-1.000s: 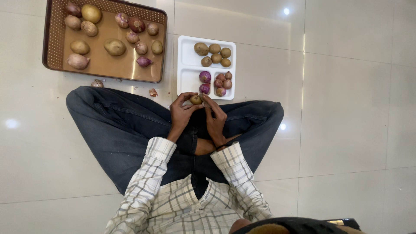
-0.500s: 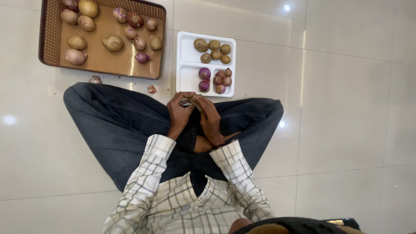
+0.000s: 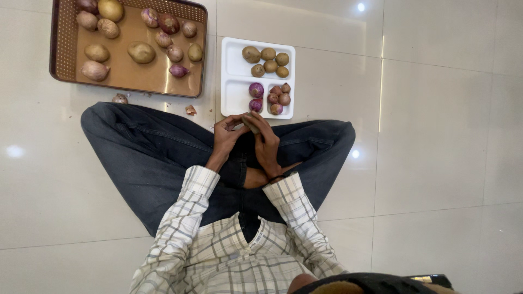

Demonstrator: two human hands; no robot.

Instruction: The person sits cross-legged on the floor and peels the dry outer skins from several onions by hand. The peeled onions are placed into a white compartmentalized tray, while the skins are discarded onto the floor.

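Note:
I sit cross-legged on the floor with both hands together over my lap. My left hand [image 3: 225, 136] and my right hand [image 3: 266, 142] are closed around a small brown potato [image 3: 251, 126], which is mostly hidden by the fingers. Just beyond my hands stands a white divided tray [image 3: 231, 93]. Its far compartment holds several small potatoes [image 3: 267, 61] and its near compartment several small red onions [image 3: 271, 97]. At the far left a brown tray [image 3: 131, 79] carries a mix of larger potatoes and onions.
One loose onion [image 3: 120, 98] and a scrap of onion peel [image 3: 190, 110] lie on the glossy white tiled floor [image 3: 436, 136] between the brown tray and my left knee [image 3: 103, 122]. Both trays stand side by side, almost touching.
A second ago the potato showed between my fingertips; my fingers have since wrapped over it and hide most of it. The hands stayed in place.

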